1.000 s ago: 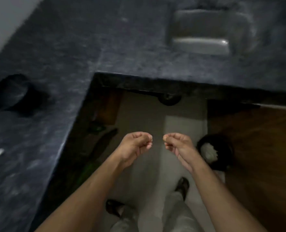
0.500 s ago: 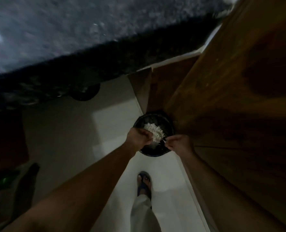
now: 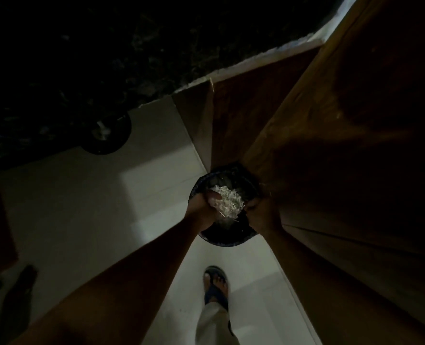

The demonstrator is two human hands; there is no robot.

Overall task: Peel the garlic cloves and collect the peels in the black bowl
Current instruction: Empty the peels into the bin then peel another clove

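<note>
A black bowl [image 3: 222, 241] stands on the pale floor against a wooden cabinet. A heap of white garlic peels [image 3: 228, 201] lies inside it. My left hand [image 3: 201, 211] hovers over the bowl's left side with its fingers curled and its thumb next to the peels. Over the bowl's right side, my right hand [image 3: 262, 216] is also curled. The light is too dim to show whether either hand holds anything. No garlic clove is visible.
A dark stone counter [image 3: 106, 58] overhangs at the top left, with a round dark object [image 3: 106, 135] below its edge. The wooden cabinet [image 3: 331, 145] fills the right side. My sandalled foot [image 3: 215, 285] stands just below the bowl, and a dark slipper [image 3: 19, 295] lies at the lower left.
My view swung from the counter down to the floor. Both hands moved from mid-air down over the bowl and now sit closer to the peels.
</note>
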